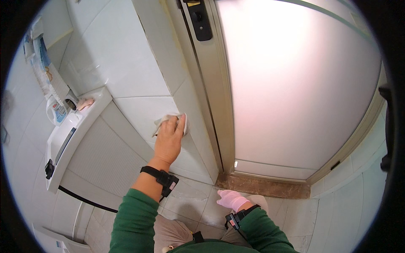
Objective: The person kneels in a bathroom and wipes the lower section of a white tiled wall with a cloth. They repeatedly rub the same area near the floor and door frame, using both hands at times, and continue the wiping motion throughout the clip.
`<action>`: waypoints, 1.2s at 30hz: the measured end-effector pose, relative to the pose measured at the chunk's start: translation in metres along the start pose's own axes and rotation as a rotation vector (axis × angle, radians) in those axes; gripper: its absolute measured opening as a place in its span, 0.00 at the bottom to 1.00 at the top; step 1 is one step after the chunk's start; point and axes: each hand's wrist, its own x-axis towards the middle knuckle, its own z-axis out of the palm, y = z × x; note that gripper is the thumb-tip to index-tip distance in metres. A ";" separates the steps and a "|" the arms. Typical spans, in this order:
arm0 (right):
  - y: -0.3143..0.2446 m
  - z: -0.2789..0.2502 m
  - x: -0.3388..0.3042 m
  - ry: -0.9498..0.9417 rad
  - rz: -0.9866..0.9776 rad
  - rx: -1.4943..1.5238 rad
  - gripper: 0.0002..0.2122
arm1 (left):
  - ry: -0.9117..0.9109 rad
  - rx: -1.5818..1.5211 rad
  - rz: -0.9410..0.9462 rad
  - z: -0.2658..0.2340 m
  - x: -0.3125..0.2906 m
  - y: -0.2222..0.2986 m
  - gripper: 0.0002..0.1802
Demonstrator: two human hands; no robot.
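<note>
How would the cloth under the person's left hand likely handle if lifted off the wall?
The cloth is probably floppy, since its edges bunch loosely around the left hand. It looks thin, so likely light. It seems unlikely to break, given its soft, creased folds.

The white bottle [51,111] has a label [61,114] too small to read.

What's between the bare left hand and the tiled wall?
An off-white cloth, under the fingers of the bare left hand at the tiled wall; it shows in the head view.
</note>
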 end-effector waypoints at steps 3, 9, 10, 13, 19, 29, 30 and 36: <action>0.000 0.000 0.000 -0.009 0.009 -0.007 0.22 | 0.328 -0.049 -0.091 -0.003 0.010 -0.011 0.31; -0.003 0.003 0.007 -0.028 0.030 -0.029 0.21 | 0.271 -0.047 0.009 -0.009 0.005 -0.013 0.30; -0.003 0.005 0.009 -0.034 0.028 -0.036 0.21 | 0.328 -0.058 0.065 -0.010 0.005 -0.012 0.29; -0.003 0.007 0.013 -0.041 0.020 -0.045 0.21 | 0.330 -0.062 -0.008 -0.011 0.013 -0.015 0.28; -0.006 0.005 0.014 -0.055 0.038 -0.054 0.22 | 0.378 -0.115 0.097 -0.008 0.008 -0.013 0.29; -0.012 0.003 0.016 -0.105 0.055 -0.069 0.22 | 0.378 -0.135 0.010 -0.003 0.010 -0.013 0.29; -0.011 0.003 0.017 -0.105 0.049 -0.075 0.21 | 0.387 -0.129 0.010 -0.003 0.011 -0.013 0.29; -0.007 0.008 0.023 -0.074 0.033 -0.060 0.21 | 0.428 -0.130 0.003 -0.001 0.014 -0.011 0.30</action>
